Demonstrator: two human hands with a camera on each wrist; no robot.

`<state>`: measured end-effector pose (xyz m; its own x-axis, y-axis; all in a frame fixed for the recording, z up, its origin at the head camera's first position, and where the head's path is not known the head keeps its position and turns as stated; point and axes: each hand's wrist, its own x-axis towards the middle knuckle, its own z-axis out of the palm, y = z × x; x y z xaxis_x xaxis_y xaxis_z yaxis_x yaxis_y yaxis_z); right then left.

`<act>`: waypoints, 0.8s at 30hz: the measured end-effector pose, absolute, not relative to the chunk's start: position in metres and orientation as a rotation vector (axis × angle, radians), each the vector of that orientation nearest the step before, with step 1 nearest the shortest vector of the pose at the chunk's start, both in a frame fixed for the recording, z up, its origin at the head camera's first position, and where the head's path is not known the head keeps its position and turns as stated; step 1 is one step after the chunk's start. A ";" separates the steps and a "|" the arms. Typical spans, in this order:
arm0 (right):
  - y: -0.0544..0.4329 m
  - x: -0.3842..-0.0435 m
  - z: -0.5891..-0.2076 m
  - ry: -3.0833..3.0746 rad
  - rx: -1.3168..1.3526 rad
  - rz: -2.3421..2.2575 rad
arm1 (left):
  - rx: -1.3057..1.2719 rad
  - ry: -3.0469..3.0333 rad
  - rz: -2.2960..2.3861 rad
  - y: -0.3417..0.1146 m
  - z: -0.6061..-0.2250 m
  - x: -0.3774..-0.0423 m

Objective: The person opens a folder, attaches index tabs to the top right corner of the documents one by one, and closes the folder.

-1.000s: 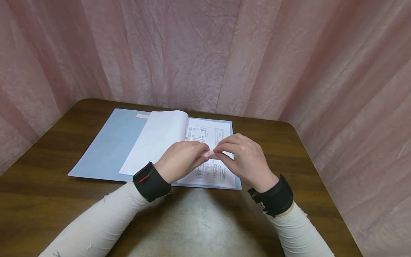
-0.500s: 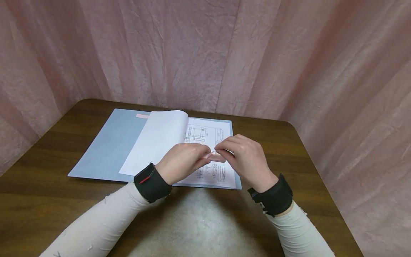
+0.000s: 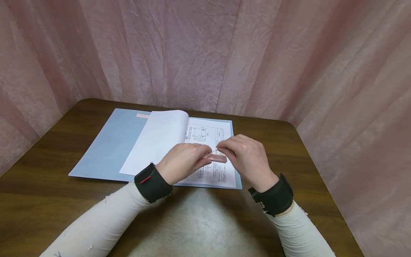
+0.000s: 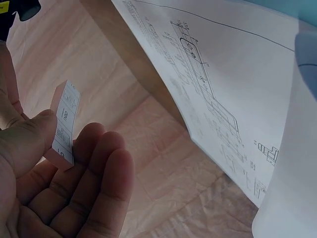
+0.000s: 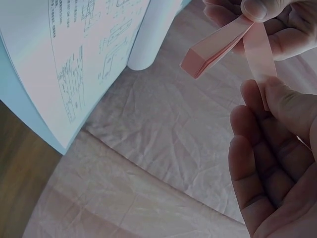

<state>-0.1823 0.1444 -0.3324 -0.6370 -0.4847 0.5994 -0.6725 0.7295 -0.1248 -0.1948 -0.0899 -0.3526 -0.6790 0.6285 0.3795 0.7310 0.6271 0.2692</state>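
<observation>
Between thumb and fingers, my left hand (image 3: pixel 186 157) pinches a slim pad of pink sticky notes (image 5: pixel 213 47) at one end. My right hand (image 3: pixel 247 160) pinches the tip of the pad's top strip (image 5: pixel 260 52), which is lifted away from the stack and still joined near the left thumb. Printed lettering shows on the pad's underside in the left wrist view. Both hands are above a sheet of technical drawings (image 3: pixel 221 178) in an open light-blue folder (image 3: pixel 102 150). A turned page (image 3: pixel 157 135), blank on the visible side, curls over to the left.
A pink sticky strip (image 3: pixel 142 116) lies at the top of the folder's left side, beside the turned page. The folder rests on a brown wooden table (image 3: pixel 276 139). Pink curtains (image 3: pixel 192 53) hang behind and around the table.
The top strip has been lifted from the pad, opening a gap between strip and stack. My right hand has moved slightly up and right; the left hand has hardly moved.
</observation>
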 end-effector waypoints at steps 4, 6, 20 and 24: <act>0.145 -0.182 -0.333 -2.382 0.865 0.449 | -1.116 -2.597 -0.582 -0.090 -0.353 -0.195; 0.145 -0.183 -0.333 -2.378 0.863 0.445 | -1.121 -2.591 -0.571 -0.089 -0.354 -0.195; 0.144 -0.181 -0.332 -2.373 0.843 0.450 | -1.100 -2.617 -0.547 -0.087 -0.353 -0.196; 0.145 -0.180 -0.331 -2.374 0.829 0.447 | -1.106 -2.603 -0.554 -0.086 -0.353 -0.196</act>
<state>-0.1802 0.1454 -0.3311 -0.6391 -0.4556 0.6196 -0.6498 0.7509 -0.1181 -0.1965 -0.0859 -0.3530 -0.6769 0.6320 0.3773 0.7309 0.6379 0.2426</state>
